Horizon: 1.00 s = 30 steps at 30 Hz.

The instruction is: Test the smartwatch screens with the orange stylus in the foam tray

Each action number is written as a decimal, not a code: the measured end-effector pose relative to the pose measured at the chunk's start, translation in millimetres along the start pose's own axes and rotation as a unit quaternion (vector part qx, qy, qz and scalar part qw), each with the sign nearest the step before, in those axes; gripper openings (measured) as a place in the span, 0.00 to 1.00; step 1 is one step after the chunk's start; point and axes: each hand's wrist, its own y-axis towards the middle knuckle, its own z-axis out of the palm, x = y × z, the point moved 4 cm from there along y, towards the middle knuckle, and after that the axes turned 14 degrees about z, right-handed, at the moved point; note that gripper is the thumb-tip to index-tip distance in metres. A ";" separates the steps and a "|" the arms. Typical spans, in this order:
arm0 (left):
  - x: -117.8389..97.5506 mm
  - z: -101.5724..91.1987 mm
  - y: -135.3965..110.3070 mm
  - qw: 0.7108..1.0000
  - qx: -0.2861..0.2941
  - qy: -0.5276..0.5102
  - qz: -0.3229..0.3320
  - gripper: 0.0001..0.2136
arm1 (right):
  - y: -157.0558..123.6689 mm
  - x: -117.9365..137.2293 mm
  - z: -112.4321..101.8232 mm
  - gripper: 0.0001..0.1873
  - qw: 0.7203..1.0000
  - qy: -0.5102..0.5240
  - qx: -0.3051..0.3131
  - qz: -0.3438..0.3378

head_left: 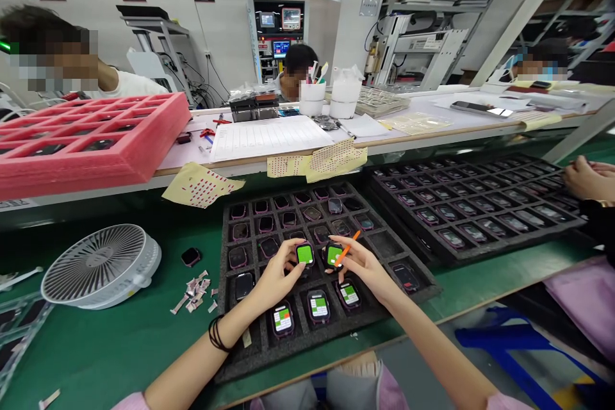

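Note:
My left hand (pixel 276 275) pinches a smartwatch with a lit green screen (pixel 305 255), which sits in a cell of a black foam tray (pixel 250 359). My right hand (pixel 361 267) grips a thin orange pen (pixel 348 248), with its fingertips beside a second green-screened smartwatch (pixel 334 255). Below my hands, several more watches with green and red screens lie in their cells, such as the one at the front (pixel 283 319). Dark, unlit watches fill the cells farther up the tray, beyond my fingers.
A second black tray of watches (pixel 475 205) lies to the right, where a co-worker's hand (pixel 587 179) rests. To the left are a white desk fan (pixel 98 266), paper scraps (pixel 195 291), and a loose watch (pixel 191 257). A pink foam tray (pixel 81 134) sits on the raised shelf behind.

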 end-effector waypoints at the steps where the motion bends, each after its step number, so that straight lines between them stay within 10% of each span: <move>1: -0.1 0.2 0.2 1.000 -0.002 -0.007 -0.001 0.17 | 0.5 -0.4 -0.3 0.24 1.000 0.002 0.001 -0.001; 30: -5.6 -1.3 2.7 0.999 -0.025 0.029 0.008 0.17 | -2.2 2.3 0.2 0.29 1.000 0.002 0.005 -0.005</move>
